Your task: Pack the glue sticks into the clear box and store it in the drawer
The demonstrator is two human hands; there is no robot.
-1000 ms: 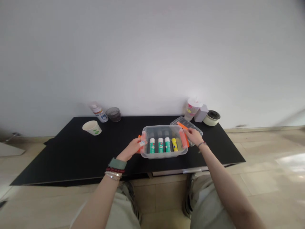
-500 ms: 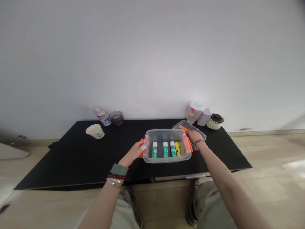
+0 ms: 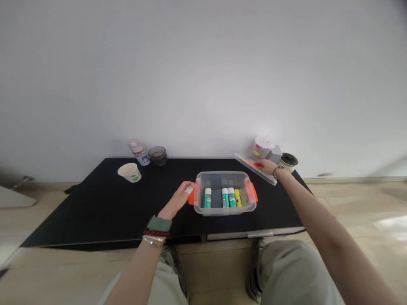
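A clear plastic storage box (image 3: 203, 210) with orange latches stands on the black table. Inside lie green glue sticks with white caps (image 3: 225, 198) and a yellow tube (image 3: 238, 198). My left hand (image 3: 179, 195) is closed around the orange latch at the box's left end, some fingers hidden behind it. To the right of the box, my right hand (image 3: 267, 166) grips the clear lid (image 3: 269, 177) by its orange handle (image 3: 252, 163). The lid is tilted, its near edge toward me, and raised off the table.
On the left stand a paper cup (image 3: 129, 173), a spray can (image 3: 140, 153) and a dark glass bowl (image 3: 157, 156). Behind the lid are a tumbler with a straw (image 3: 262, 148), a pale box (image 3: 275, 153) and a black-lidded pot (image 3: 289, 161). The wall (image 3: 203, 106) rises behind the table (image 3: 104, 216).
My right hand has lifted the lid from the table and tilted it, moving slightly right and up. My left hand stays at the box's left latch. A glue stick in the box has shifted right.
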